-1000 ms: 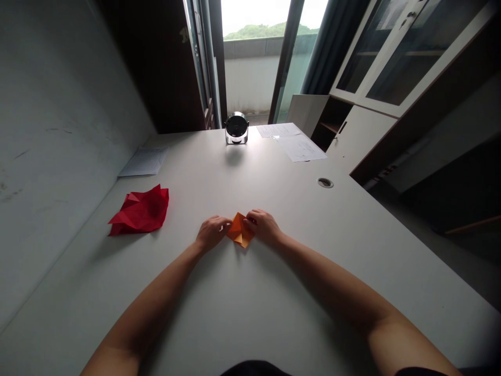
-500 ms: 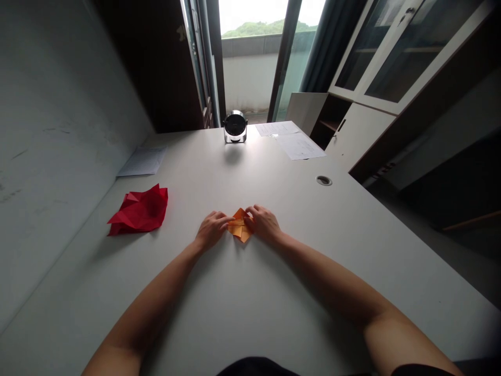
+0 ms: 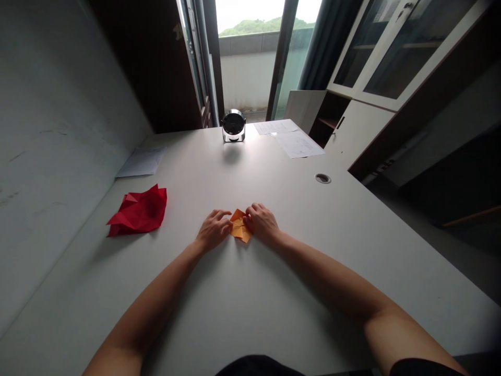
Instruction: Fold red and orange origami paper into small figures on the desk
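Paper (image 3: pixel 241 231), orange and folded up small with pointy corners, on the white worktop (image 3: pixel 242 308) between two bare hands. At its left edge, the left hand (image 3: pixel 214 230), with pointer finger and thumb spread apart in a little gap and the thumb touching the orange edge. Cannot tell about any pinch lower down on that side. At the other edge, the right hand (image 3: pixel 262 222), fingers bent close together in a pinch on the orange side. Off to the left, well apart from both hands, a bigger red paper (image 3: pixel 138 211), full of creases, with corners sticking up. Past it, near the wall (image 3: pixel 58 130), some white sheets (image 3: pixel 141 162). At the far end, a round black thing (image 3: pixel 234 125) in a shiny stand, too dark to name. To the right of that, printed pages (image 3: pixel 299 144). Nearer, a round hole (image 3: pixel 323 178) with a light ring. Behind, a glass door (image 3: pixel 293 73) and a green hill (image 3: pixel 254 27).
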`<action>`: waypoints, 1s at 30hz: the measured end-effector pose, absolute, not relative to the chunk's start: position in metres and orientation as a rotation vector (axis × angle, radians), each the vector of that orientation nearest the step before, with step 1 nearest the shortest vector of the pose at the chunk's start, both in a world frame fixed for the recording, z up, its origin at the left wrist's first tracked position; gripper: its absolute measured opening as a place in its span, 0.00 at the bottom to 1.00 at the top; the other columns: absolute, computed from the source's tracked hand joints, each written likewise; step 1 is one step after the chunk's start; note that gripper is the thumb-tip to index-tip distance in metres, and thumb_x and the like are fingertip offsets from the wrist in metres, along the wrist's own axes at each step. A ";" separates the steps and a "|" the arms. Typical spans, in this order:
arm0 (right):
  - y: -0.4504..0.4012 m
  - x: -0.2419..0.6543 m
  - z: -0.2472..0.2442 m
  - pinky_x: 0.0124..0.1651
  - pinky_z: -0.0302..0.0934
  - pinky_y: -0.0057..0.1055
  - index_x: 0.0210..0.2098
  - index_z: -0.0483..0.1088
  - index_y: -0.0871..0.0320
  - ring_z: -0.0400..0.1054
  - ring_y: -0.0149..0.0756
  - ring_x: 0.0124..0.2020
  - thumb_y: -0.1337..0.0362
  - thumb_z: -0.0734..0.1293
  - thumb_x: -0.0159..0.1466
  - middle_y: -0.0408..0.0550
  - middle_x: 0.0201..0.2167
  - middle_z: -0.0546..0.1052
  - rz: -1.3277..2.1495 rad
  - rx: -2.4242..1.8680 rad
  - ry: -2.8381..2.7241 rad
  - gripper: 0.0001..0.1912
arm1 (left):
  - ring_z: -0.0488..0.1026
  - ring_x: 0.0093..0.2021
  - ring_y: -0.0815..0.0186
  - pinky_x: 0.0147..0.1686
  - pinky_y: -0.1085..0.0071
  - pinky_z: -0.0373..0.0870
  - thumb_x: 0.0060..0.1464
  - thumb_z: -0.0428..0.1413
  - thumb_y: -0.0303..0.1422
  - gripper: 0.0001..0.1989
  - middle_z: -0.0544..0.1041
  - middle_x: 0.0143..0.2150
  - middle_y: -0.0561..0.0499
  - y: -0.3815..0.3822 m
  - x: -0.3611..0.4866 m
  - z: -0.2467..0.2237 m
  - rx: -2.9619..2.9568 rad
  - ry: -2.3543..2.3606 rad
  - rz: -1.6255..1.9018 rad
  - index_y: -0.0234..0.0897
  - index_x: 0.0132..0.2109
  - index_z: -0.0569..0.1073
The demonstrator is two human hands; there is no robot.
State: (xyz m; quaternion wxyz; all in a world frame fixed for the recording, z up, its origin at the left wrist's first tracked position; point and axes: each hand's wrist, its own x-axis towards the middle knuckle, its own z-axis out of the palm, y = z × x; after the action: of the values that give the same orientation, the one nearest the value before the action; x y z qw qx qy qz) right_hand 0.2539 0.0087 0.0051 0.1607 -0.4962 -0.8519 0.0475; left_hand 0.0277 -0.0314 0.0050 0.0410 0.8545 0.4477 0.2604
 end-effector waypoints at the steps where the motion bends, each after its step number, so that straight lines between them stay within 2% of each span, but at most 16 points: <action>1: 0.009 0.253 0.005 0.47 0.57 0.34 0.41 0.72 0.58 0.63 0.43 0.45 0.59 0.63 0.70 0.54 0.43 0.73 0.152 -1.410 -2.426 0.09 | 0.68 0.56 0.57 0.54 0.58 0.70 0.60 0.56 0.27 0.05 0.76 0.55 0.48 -0.032 0.029 0.006 2.622 1.348 0.786 0.41 0.38 0.77; 6: 0.009 0.253 0.001 0.46 0.56 0.32 0.38 0.71 0.57 0.65 0.39 0.42 0.62 0.67 0.66 0.50 0.40 0.73 0.337 -1.388 -2.336 0.05 | 0.71 0.51 0.60 0.52 0.60 0.70 0.60 0.55 0.25 0.06 0.79 0.48 0.50 -0.032 0.033 0.004 2.590 1.296 0.733 0.41 0.39 0.75; 11: 0.007 0.253 0.002 0.39 0.54 0.29 0.35 0.68 0.56 0.63 0.32 0.33 0.65 0.66 0.64 0.44 0.33 0.74 0.558 -1.321 -2.191 0.02 | 0.71 0.49 0.61 0.50 0.61 0.71 0.61 0.55 0.27 0.05 0.78 0.49 0.49 -0.033 0.033 0.001 2.560 1.369 0.766 0.41 0.40 0.75; 15: 0.006 0.251 0.003 0.34 0.54 0.27 0.32 0.67 0.56 0.62 0.30 0.30 0.66 0.66 0.61 0.40 0.30 0.72 0.744 -1.257 -2.025 0.02 | 0.71 0.49 0.61 0.51 0.61 0.71 0.60 0.56 0.28 0.04 0.77 0.50 0.48 -0.032 0.032 0.001 2.535 1.379 0.796 0.42 0.40 0.75; 20: 0.005 0.249 0.004 0.34 0.57 0.27 0.37 0.68 0.54 0.63 0.30 0.29 0.64 0.65 0.60 0.39 0.29 0.72 0.981 -1.175 -1.857 0.05 | 0.71 0.50 0.59 0.53 0.59 0.70 0.59 0.57 0.29 0.06 0.77 0.51 0.48 -0.032 0.032 0.004 2.480 1.360 0.798 0.42 0.43 0.75; 24: 0.002 0.249 0.005 0.34 0.59 0.28 0.38 0.69 0.54 0.64 0.31 0.30 0.61 0.65 0.60 0.40 0.29 0.73 1.065 -1.121 -1.820 0.07 | 0.71 0.53 0.57 0.53 0.58 0.69 0.55 0.60 0.30 0.14 0.76 0.53 0.47 -0.033 0.031 0.010 2.366 1.382 0.821 0.43 0.49 0.73; 26: 0.001 0.248 0.007 0.35 0.59 0.28 0.38 0.69 0.54 0.64 0.32 0.31 0.60 0.65 0.61 0.41 0.30 0.73 1.089 -1.079 -1.815 0.07 | 0.73 0.50 0.58 0.51 0.60 0.70 0.55 0.60 0.31 0.12 0.77 0.49 0.48 -0.034 0.030 0.012 2.281 1.413 0.846 0.42 0.47 0.73; 28: -0.001 0.247 0.008 0.35 0.59 0.28 0.38 0.69 0.55 0.63 0.32 0.31 0.60 0.66 0.61 0.41 0.30 0.72 1.096 -1.045 -1.821 0.07 | 0.74 0.42 0.61 0.44 0.64 0.71 0.57 0.58 0.33 0.05 0.78 0.41 0.50 -0.035 0.029 0.012 2.185 1.457 0.830 0.41 0.41 0.73; 30: -0.001 0.247 0.008 0.35 0.59 0.28 0.37 0.69 0.55 0.62 0.31 0.30 0.59 0.66 0.62 0.41 0.30 0.72 1.102 -1.013 -1.830 0.07 | 0.72 0.33 0.65 0.37 0.68 0.69 0.58 0.57 0.35 0.05 0.76 0.33 0.53 -0.036 0.030 0.011 2.079 1.490 0.812 0.40 0.36 0.73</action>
State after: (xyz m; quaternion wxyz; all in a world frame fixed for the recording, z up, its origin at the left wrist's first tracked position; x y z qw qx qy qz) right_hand 0.2466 -0.0012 0.0082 0.3789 -0.3966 -0.7163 0.4315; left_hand 0.0296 -0.0363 0.0112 0.2268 0.7545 0.5407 0.2948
